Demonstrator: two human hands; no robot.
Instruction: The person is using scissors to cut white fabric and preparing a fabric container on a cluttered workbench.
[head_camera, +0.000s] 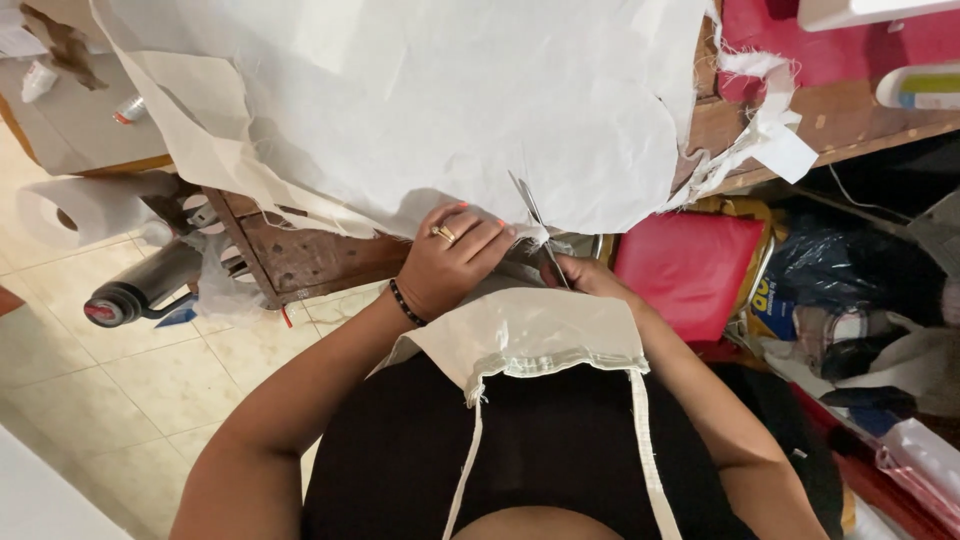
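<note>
Paper roll (85, 208) lies far left on the tiled floor, beside a wooden table (300, 255) draped in white cloth (430, 100). My left hand (452, 262) pinches the cloth's edge, fingers curled tight. Just right, my right hand (590, 277) grips scissors (535, 225) cutting that edge; a red cushion (685, 270) sits beyond.

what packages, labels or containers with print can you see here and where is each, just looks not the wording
Round tin: right of the hands, under the red cushion; yellow wall with a blue label patch.
White bottle: top right on the wooden table, lying flat, with a green and yellow band.
Dark spray can: left on the tiled floor, on its side, black with a red end label.
Small can: top left, silvery with a red band, too small to detail.
</note>
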